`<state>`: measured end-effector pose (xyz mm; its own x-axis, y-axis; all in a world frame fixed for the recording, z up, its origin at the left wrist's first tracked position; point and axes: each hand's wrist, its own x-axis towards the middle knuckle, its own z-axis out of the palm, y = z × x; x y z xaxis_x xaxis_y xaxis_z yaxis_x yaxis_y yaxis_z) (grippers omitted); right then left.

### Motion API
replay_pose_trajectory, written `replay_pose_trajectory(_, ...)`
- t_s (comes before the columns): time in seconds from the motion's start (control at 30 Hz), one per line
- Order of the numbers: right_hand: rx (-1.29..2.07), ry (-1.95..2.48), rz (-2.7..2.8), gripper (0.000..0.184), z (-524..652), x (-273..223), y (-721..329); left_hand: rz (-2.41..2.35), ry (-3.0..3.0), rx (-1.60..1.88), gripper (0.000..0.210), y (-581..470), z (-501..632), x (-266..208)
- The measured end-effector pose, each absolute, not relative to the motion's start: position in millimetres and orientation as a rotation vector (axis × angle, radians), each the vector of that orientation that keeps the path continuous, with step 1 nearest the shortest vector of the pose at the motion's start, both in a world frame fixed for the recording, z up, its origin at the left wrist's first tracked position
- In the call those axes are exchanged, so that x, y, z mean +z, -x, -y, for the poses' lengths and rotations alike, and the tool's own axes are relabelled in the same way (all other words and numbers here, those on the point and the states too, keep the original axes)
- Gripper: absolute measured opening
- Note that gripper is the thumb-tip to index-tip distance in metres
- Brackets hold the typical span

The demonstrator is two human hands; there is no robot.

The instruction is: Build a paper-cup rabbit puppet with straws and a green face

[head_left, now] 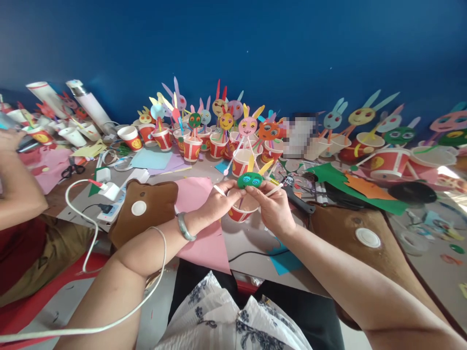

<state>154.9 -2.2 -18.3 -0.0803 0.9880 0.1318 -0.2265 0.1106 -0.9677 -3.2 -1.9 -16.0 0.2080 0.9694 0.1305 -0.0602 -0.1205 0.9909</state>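
Between my two hands is a green paper bunny face (250, 180) with blue eyes and yellow ears. My left hand (223, 198) pinches its left lower edge. On the other side, my right hand (274, 204) pinches its right lower edge. White stick-like arms poke out past both hands. Just under the face stands a red and white paper cup (243, 212), its upper part partly hidden by my fingers. Directly behind is another paper cup (245, 163) bearing a pink bunny face (249, 125) with yellow ears.
Rows of bunny-face cups line the blue wall. Pink paper (204, 243) lies by my left forearm. A glue gun (295, 194) rests right of my right hand, near green paper (341, 182). A white cable (164, 248) crosses my left arm. Another person's arm (22, 184) is at left.
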Motion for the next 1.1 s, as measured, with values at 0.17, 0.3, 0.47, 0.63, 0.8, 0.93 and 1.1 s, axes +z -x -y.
replay_pose_trajectory(0.17, 1.249, 0.913, 1.159, 0.021, 5, -19, -154, -0.917, -1.347, 1.153, 0.023, 1, 0, -18)
replay_pose_trajectory(0.3, 1.240, 0.912, 1.150, 0.019, 4, -22, -154, -0.936, -1.337, 1.153, 0.022, 1, 0, -18)
replay_pose_trajectory(0.47, 1.252, 0.896, 1.153, 0.023, 0, -25, -156, -0.961, -1.325, 1.141, 0.024, 2, 2, -14)
replay_pose_trajectory(0.63, 1.269, 0.923, 1.191, 0.024, -1, -25, -160, -0.944, -1.338, 1.113, 0.022, 0, 4, -12)
replay_pose_trajectory(0.8, 1.234, 0.932, 1.259, 0.020, 0, -25, -163, -0.899, -1.349, 1.101, 0.020, 0, 4, -12)
replay_pose_trajectory(0.93, 1.219, 0.931, 1.233, 0.021, 0, -23, -160, -0.931, -1.332, 1.100, 0.020, 0, 2, -11)
replay_pose_trajectory(1.1, 1.246, 0.811, 1.242, 0.034, -1, -19, -156, -0.960, -1.267, 1.129, 0.022, 5, -1, -4)
